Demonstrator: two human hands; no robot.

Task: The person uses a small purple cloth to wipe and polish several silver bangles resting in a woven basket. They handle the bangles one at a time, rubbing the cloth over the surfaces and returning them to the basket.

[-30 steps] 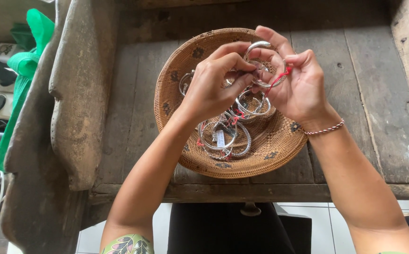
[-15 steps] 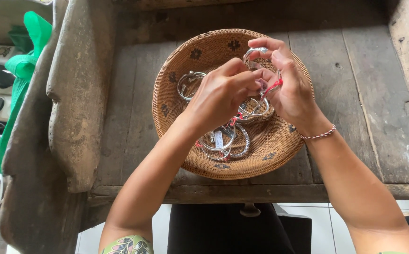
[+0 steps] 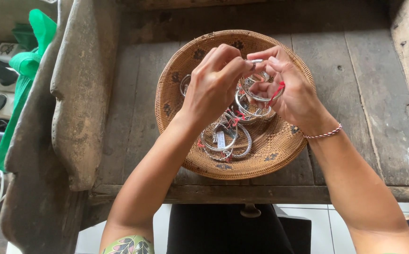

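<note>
Above the middle of the wooden counter (image 3: 355,94), both hands meet over a round woven basket (image 3: 280,150), hiding much of its far half. At the counter's left edge stands a carved wooden slab (image 3: 72,94), with a green bag (image 3: 28,61) partly cut off behind it. The left hand (image 3: 214,87) curls palm-down, fingertips pinched on a silver bangle (image 3: 256,96). The right hand (image 3: 294,94), wearing a beaded wristband (image 3: 324,134), grips the same bangle from the other side; a red thread (image 3: 277,91) hangs from it, its knot hard to make out. More silver bangles (image 3: 223,141) lie tangled in the basket's near half, just below the hands. Both forearms rise from the counter's near edge.
</note>
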